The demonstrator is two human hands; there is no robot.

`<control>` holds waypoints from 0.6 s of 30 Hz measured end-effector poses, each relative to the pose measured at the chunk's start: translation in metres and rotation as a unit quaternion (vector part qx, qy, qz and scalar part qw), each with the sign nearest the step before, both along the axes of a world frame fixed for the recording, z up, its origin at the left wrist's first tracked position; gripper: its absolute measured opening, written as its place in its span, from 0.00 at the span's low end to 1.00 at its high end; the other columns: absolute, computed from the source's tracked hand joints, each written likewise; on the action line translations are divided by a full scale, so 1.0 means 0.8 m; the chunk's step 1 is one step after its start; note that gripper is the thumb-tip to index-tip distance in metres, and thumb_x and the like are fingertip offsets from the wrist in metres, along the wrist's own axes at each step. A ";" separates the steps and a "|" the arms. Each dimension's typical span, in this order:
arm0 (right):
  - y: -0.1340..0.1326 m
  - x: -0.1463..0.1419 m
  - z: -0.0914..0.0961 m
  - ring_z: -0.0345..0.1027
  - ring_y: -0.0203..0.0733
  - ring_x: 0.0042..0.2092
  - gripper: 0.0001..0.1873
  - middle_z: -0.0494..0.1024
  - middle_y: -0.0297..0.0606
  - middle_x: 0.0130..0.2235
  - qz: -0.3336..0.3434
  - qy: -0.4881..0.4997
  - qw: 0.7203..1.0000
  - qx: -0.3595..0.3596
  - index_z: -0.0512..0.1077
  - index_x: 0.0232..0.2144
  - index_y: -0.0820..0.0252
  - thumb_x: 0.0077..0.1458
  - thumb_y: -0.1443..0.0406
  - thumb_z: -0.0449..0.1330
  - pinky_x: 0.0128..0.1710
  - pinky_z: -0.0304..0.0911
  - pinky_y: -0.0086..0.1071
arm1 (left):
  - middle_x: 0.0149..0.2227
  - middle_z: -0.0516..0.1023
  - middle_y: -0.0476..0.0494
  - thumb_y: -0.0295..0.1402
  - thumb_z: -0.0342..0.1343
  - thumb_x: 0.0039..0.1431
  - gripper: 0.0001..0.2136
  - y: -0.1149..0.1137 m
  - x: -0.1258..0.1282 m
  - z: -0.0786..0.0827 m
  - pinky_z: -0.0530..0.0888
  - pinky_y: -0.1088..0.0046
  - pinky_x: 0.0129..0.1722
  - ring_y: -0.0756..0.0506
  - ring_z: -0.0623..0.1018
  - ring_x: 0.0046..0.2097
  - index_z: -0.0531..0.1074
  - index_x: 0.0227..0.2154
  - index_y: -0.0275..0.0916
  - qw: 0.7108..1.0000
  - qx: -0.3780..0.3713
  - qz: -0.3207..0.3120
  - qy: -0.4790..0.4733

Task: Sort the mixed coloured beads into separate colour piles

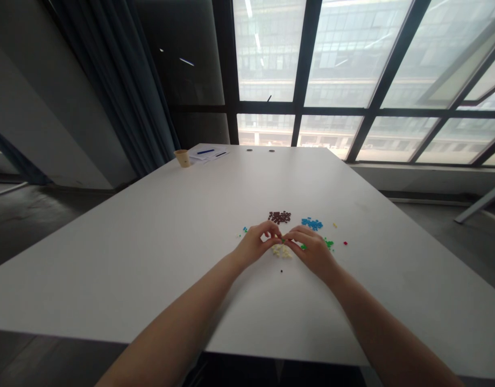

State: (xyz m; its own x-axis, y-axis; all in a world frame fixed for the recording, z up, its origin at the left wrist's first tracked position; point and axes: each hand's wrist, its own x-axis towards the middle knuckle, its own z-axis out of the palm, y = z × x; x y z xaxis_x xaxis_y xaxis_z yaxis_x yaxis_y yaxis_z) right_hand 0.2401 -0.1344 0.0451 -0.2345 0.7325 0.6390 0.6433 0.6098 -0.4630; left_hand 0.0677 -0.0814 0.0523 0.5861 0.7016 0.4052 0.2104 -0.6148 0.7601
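Note:
My left hand (256,242) and my right hand (315,251) meet over the white table, thumbs and fingers pinched together. Between the fingertips shows a small green piece (283,241), partly covered, its exact shape too small to make out. Beneath the hands lie cream-coloured pieces (283,251). Just beyond them is a heap of dark brown pieces (280,216), with a heap of blue pieces (312,223) to its right. Loose green pieces (329,244) lie beside my right hand, which hides some of them. A few blue and green bits (244,230) sit left of my left hand.
A red piece (345,243) and a yellow piece (334,226) lie apart on the right. One tiny dark piece (281,271) is nearer me. At the table's far left stand a paper cup (182,158) and papers (199,157) with a blue pen (206,151).

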 end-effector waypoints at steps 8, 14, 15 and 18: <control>0.016 0.078 0.002 0.63 0.35 0.29 0.07 0.71 0.36 0.30 -0.147 -0.056 0.980 -0.120 0.73 0.27 0.58 0.49 0.64 0.55 0.31 0.58 0.29 | 0.40 0.73 0.42 0.30 0.52 0.51 0.10 0.036 -0.025 -0.011 0.68 0.71 0.41 0.47 0.72 0.39 0.68 0.38 0.38 0.980 -0.002 0.108 0.167; 0.014 0.161 -0.012 0.62 0.34 0.25 0.07 0.71 0.35 0.24 -0.264 -0.145 0.901 -0.311 0.75 0.23 0.60 0.43 0.65 0.56 0.27 0.54 0.27 | 0.39 0.71 0.39 0.30 0.59 0.41 0.14 0.080 -0.063 -0.035 0.68 0.72 0.40 0.44 0.72 0.40 0.72 0.35 0.35 0.909 -0.064 0.200 0.361; 0.013 0.167 -0.014 0.61 0.34 0.25 0.07 0.71 0.34 0.23 -0.258 -0.153 0.889 -0.345 0.75 0.23 0.60 0.41 0.66 0.56 0.26 0.54 0.27 | 0.38 0.72 0.41 0.29 0.59 0.41 0.14 0.083 -0.065 -0.038 0.68 0.73 0.38 0.45 0.72 0.38 0.72 0.35 0.36 0.912 -0.076 0.192 0.354; 0.011 0.171 -0.020 0.60 0.33 0.24 0.06 0.70 0.33 0.21 -0.225 -0.167 0.867 -0.411 0.75 0.21 0.61 0.38 0.68 0.57 0.24 0.52 0.26 | 0.32 0.73 0.45 0.26 0.57 0.39 0.12 0.087 -0.069 -0.041 0.68 0.76 0.33 0.48 0.72 0.33 0.72 0.32 0.36 0.929 -0.111 0.161 0.313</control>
